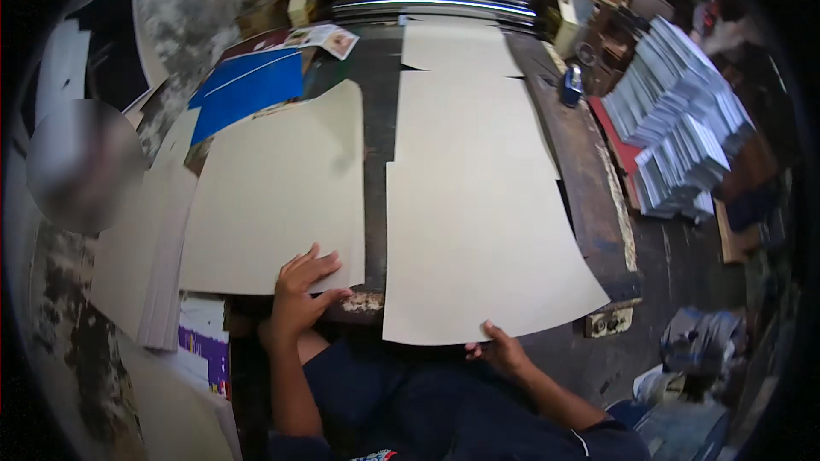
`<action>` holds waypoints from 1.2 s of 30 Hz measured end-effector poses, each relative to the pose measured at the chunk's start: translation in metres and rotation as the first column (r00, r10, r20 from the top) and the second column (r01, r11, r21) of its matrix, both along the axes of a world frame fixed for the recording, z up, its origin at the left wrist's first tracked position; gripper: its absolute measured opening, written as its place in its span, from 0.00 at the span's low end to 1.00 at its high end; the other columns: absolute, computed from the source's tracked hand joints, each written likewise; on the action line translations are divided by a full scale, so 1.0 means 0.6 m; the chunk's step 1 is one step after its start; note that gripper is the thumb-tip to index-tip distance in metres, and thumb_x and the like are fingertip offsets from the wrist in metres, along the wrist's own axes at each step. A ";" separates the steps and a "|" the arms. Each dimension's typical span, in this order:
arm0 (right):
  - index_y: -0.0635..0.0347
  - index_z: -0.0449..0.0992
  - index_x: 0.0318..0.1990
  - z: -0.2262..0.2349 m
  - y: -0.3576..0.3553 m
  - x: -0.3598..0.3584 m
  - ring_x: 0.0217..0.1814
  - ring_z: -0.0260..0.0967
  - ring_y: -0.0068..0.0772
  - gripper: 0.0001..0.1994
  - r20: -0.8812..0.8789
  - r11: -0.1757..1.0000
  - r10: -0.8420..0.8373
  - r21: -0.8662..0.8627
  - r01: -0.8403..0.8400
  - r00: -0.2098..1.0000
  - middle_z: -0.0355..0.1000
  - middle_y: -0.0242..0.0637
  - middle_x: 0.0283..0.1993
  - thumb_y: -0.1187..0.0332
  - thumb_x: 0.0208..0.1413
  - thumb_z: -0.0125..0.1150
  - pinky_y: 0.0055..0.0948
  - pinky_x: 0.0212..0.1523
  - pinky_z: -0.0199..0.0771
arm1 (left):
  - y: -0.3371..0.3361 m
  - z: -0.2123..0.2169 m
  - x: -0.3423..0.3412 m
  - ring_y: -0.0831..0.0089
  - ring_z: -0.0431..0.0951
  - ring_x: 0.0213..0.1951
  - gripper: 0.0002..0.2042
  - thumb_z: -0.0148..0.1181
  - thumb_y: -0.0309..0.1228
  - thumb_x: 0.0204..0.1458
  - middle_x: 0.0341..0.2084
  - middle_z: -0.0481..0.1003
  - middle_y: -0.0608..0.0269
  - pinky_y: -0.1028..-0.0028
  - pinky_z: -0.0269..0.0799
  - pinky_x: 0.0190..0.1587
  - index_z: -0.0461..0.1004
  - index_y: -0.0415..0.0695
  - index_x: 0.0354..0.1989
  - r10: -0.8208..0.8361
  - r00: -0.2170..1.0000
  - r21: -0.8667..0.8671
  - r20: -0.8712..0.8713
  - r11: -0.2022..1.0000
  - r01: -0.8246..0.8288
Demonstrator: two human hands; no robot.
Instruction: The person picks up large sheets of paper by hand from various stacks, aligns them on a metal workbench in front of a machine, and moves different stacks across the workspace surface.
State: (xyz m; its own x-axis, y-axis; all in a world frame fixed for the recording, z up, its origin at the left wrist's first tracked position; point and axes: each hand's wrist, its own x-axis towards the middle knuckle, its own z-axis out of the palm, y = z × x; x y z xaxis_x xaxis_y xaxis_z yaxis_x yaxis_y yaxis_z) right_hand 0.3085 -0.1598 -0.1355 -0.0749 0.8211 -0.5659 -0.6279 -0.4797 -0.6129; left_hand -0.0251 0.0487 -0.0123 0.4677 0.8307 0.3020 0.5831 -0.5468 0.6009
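Dark shirt showing nearest, the right hand is pinching the near edge, likely the best hold, of a seemingly light, bendable, easily creased cream sheet lying on the table, while the loosely spread left hand is resting on neighbouring sheets.

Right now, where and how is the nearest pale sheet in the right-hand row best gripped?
Probably pinch the nearest pale sheet by its near edge, coming from the wearer's side, thumb above and fingers beneath. It lies thin and broad, but that edge appears to jut past the dark table, leaving room underneath. The right hand sits there, near the edge's middle.
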 end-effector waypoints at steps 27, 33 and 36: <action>0.55 0.55 0.60 0.003 0.089 -0.020 0.39 0.71 0.36 0.23 0.062 0.932 -0.353 0.106 0.346 0.933 0.70 0.47 0.51 0.52 0.66 0.45 0.40 0.43 0.76 | -0.037 -0.014 0.048 0.70 0.78 0.29 0.15 0.49 0.36 0.63 0.25 0.79 0.62 0.59 0.64 0.58 0.78 0.39 0.30 0.184 0.950 0.164 0.253 0.959 -0.229; 0.52 0.60 0.62 0.089 0.083 0.003 0.45 0.69 0.35 0.28 -0.109 0.927 -0.157 0.327 0.185 0.982 0.65 0.44 0.60 0.47 0.60 0.50 0.39 0.46 0.74 | -0.085 0.020 0.094 0.71 0.82 0.35 0.07 0.63 0.32 0.52 0.22 0.79 0.68 0.50 0.57 0.62 0.78 0.50 0.23 -0.355 0.882 0.093 0.309 0.935 0.343; 0.58 0.68 0.52 0.091 0.077 0.013 0.40 0.70 0.31 0.21 0.066 0.969 -0.161 0.199 0.145 0.985 0.70 0.37 0.50 0.53 0.60 0.54 0.31 0.42 0.72 | -0.133 0.033 0.076 0.69 0.79 0.48 0.06 0.62 0.39 0.54 0.31 0.81 0.74 0.48 0.53 0.64 0.78 0.52 0.30 -0.408 0.888 -0.007 0.213 0.908 0.419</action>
